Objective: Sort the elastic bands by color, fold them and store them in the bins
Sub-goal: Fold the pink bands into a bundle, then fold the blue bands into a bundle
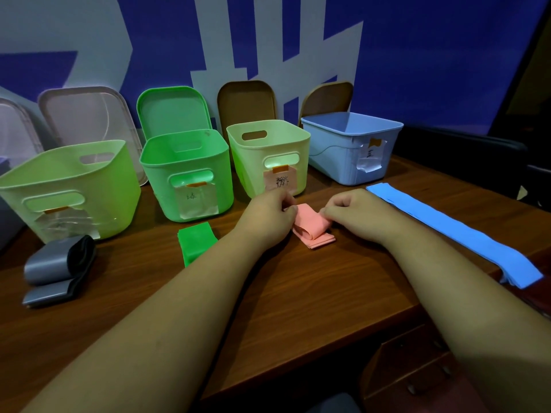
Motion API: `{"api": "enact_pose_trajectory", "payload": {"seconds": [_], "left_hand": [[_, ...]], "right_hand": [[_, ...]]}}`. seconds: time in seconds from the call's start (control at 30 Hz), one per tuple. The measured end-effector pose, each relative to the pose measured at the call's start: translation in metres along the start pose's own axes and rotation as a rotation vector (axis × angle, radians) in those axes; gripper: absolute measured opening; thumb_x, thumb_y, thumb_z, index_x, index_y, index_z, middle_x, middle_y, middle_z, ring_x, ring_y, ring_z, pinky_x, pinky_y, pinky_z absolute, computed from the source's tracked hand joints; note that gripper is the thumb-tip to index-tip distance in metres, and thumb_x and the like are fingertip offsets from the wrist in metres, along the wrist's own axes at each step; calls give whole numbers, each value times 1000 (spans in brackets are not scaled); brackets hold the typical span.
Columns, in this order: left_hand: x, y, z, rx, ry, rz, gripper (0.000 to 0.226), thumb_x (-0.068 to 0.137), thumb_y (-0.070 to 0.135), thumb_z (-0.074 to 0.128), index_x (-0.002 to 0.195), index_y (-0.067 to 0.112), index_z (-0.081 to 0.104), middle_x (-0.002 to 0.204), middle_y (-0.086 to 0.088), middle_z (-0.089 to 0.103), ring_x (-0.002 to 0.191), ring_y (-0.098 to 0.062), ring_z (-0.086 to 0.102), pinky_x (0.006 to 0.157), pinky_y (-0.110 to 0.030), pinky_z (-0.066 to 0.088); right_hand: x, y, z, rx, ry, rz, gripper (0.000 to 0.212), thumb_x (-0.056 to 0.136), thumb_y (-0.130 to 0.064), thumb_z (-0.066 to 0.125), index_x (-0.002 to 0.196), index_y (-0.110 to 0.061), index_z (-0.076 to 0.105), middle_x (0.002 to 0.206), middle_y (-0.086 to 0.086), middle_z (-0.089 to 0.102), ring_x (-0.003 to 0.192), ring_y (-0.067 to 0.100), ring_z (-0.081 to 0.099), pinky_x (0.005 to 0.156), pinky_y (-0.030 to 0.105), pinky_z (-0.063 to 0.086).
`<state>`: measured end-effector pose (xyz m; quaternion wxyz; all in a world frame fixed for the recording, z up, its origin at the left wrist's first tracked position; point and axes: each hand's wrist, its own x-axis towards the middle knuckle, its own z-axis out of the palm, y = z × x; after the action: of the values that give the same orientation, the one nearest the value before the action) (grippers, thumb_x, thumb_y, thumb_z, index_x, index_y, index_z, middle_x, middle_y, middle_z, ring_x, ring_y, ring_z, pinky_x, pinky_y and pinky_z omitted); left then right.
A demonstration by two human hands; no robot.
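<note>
A pink elastic band [311,228] lies partly folded on the wooden table [298,293], in front of the cream bin [268,156]. My left hand [268,217] pinches its left end and my right hand [354,211] pinches its right end. Folded green bands [195,241] sit before the green bin [186,171]. Grey bands [58,268] lie folded at the left, near the lime bin [68,186]. Blue bands [453,231] stretch out flat in a stack at the right, below the blue bin [350,144].
Lids lean against the wall behind the bins: translucent [86,114], green [173,110] and brown [246,102]. The table's front edge runs diagonally at the lower right, with a drawer unit [417,371] below it. A dark chair stands at the far right.
</note>
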<state>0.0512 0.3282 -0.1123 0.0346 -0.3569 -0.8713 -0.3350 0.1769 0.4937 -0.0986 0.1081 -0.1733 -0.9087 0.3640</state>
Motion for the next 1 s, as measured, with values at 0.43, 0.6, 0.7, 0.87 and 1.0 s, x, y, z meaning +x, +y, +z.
{"api": "enact_pose_trajectory", "payload": {"seconds": [0.43, 0.6, 0.7, 0.87, 1.0], "left_hand": [[2, -1, 1, -36, -21, -42, 20, 96, 25, 65, 115, 29, 72, 110, 9, 66, 102, -11, 61, 82, -26, 49], [-1, 2, 2, -36, -15, -8, 25, 95, 22, 67, 120, 27, 72, 112, 9, 67, 102, -9, 62, 86, -28, 54], [-4, 6, 1, 2, 29, 51, 26, 96, 21, 66, 121, 26, 72, 115, 8, 68, 105, -11, 63, 92, -33, 57], [-5, 32, -4, 122, 91, 228, 22, 96, 21, 61, 114, 25, 73, 113, 7, 66, 106, -10, 60, 92, -35, 56], [9, 73, -1, 142, -8, 243, 20, 98, 20, 60, 110, 24, 75, 107, 7, 71, 99, -10, 62, 84, -30, 52]], "right_hand": [[0, -7, 1, -63, -91, 53, 26, 93, -38, 63, 87, -16, 75, 87, -2, 69, 86, 17, 62, 77, 39, 49], [-3, -2, -1, -43, -75, 2, 4, 90, -32, 72, 93, -30, 74, 101, -8, 71, 95, 14, 66, 81, 35, 54], [-2, 0, 0, 13, 6, -3, 4, 91, -33, 72, 95, -30, 72, 99, -5, 72, 93, 15, 66, 74, 33, 51], [1, 8, -5, 116, 179, 51, 11, 95, -33, 65, 92, -29, 74, 91, -4, 75, 82, 16, 68, 69, 32, 50], [2, 27, -36, -7, 322, 45, 13, 91, -34, 67, 86, -24, 74, 80, -4, 74, 76, 15, 68, 66, 29, 49]]}}
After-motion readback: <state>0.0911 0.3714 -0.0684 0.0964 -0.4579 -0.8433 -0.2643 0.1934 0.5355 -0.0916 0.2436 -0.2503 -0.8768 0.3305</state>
